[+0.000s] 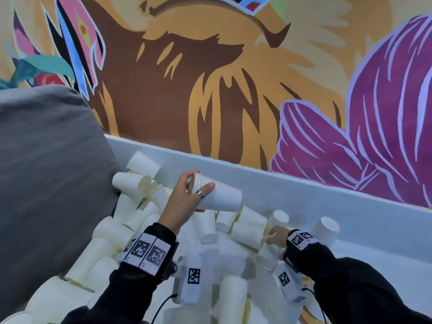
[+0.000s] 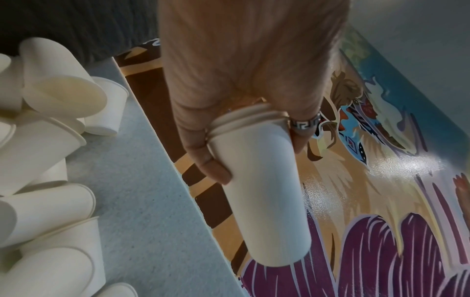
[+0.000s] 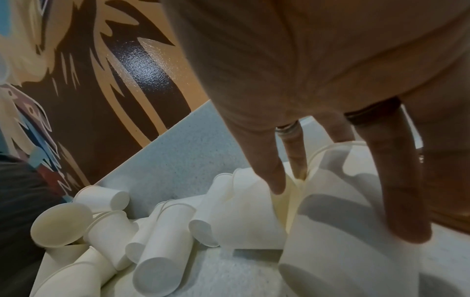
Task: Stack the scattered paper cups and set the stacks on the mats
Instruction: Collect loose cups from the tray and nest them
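My left hand (image 1: pixel 184 199) grasps a short stack of nested white paper cups (image 1: pixel 219 198) near its rolled rims, thumb on one side and fingers on the other; the stack lies almost level in the air, closed base toward the right, above the heap. A patterned metal ring (image 2: pixel 304 122) sits on one finger beside the rims. My right hand (image 1: pixel 275 235) reaches down with straight, spread fingers (image 3: pixel 404 201) that rest on the wall of a single white paper cup (image 3: pixel 351 231) lying on its side; nothing is clasped there. The loose white paper cups (image 1: pixel 131 220) are smooth, tapered and thin-walled, piled mostly on their sides against the left and back of the pale grey speckled counter (image 1: pixel 374 249). A low upstand of the same material edges the counter at the back, under a glossy painted mural wall (image 1: pixel 210 90). A grey fabric cushion (image 1: pixel 46 160) closes in the left side; bare counter lies to the right of my right hand.
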Tool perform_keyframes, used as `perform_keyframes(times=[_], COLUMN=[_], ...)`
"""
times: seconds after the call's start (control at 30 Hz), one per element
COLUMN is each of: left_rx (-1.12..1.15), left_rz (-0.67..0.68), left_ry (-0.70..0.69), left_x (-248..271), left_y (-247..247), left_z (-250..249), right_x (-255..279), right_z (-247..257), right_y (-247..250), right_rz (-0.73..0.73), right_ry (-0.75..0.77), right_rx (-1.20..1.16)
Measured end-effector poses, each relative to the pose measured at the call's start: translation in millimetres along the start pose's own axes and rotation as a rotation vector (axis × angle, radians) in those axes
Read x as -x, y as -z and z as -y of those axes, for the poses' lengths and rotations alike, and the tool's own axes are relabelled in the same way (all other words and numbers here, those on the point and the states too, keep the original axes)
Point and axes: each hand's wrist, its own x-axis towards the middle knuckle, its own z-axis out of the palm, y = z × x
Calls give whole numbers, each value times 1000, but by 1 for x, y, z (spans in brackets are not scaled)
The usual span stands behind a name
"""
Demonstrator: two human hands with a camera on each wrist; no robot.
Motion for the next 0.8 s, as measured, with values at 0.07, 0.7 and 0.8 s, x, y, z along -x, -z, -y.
perform_keyframes(times=[0.07, 0.7, 0.8], left_rx=[4, 40, 43], left_rz=[-5, -48, -60], left_ry=[0, -80, -107], left_x=[0, 3, 4], left_y=[2, 5, 3], left_z=[1, -16, -21], right_x=[-8, 69, 95], right_z=[-3, 23, 38], right_y=[-1, 59, 62], right_rz=[-3, -428, -452], right_ry=[9, 606, 748], right_rx=[-7, -583, -594])
